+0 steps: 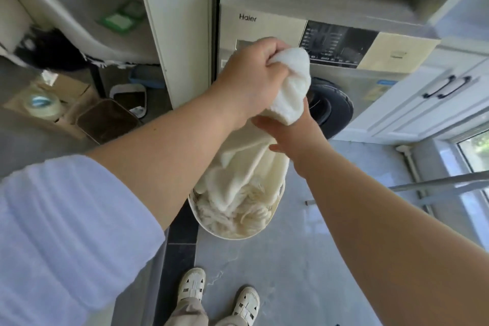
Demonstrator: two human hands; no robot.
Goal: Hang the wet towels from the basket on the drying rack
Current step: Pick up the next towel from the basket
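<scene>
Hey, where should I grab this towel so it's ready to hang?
Keep the left hand on the bunched top of the towel. Slide the right hand from the right along the edge to a corner. The rest hangs crumpled into the basket, so two spread corners would open it flat.

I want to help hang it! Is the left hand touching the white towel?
Touching. The head view shows the left hand fisted around the white towel.

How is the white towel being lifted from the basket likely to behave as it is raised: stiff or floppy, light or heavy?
Probably floppy: the white towel bunches in the left hand and sags in folds toward the basket. Likely heavy for its size if wet; the right hand also holds it lower down. Its tail may drag the other laundry.
</scene>
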